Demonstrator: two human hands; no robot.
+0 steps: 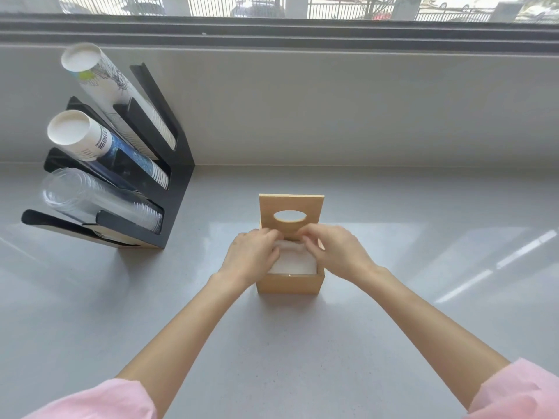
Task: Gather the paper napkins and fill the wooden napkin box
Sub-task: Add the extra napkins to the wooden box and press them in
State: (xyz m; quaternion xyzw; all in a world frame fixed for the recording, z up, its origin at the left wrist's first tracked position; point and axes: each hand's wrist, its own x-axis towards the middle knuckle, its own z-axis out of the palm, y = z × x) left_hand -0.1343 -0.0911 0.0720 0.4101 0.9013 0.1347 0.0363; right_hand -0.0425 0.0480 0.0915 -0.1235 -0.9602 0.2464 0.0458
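The wooden napkin box [289,284] stands in the middle of the grey counter. Its hinged lid [291,207], with an oval hole, is tipped up at the back. White paper napkins [295,263] fill the inside of the box. My left hand [252,257] rests over the box's left rim, fingers curled onto the far edge of the napkins. From the right side, my right hand [331,249] pinches the same far edge of the stack, just below the lid.
A black cup dispenser [178,189] sits at the back left, holding stacks of paper cups [96,140] and clear plastic cups [90,198]. A low grey wall and a window sill run along the back of the grey counter [423,267].
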